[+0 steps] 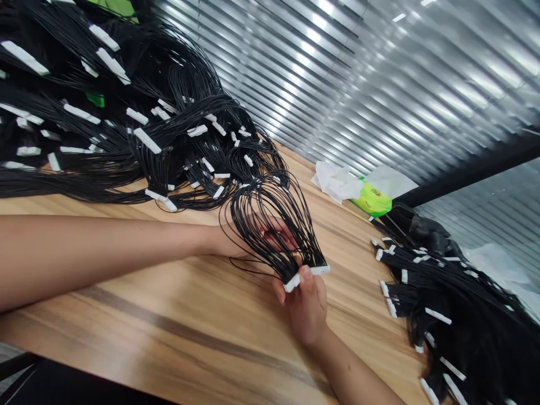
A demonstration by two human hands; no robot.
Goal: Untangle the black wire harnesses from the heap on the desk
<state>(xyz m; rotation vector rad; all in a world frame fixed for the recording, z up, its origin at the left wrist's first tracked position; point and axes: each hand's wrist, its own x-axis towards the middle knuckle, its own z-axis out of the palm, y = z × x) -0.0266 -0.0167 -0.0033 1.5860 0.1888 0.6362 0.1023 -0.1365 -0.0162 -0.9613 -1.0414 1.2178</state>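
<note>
My left hand [240, 239] reaches across the wooden table [169, 320] from the left and sits inside a looped bundle of thin black wires [270, 219], its fingers partly hidden behind the strands. My right hand [307, 306] comes up from the lower right and pinches the two white connectors [306, 277] at the bundle's ends. The wire loop fans upward between both hands, just above the tabletop.
A large heap of black wire harnesses with white connectors [105, 112] covers the table's far left. Another pile [447, 315] lies at the right edge. A green packet [371, 199] and white tissue [337, 180] sit by the window blinds [379, 73].
</note>
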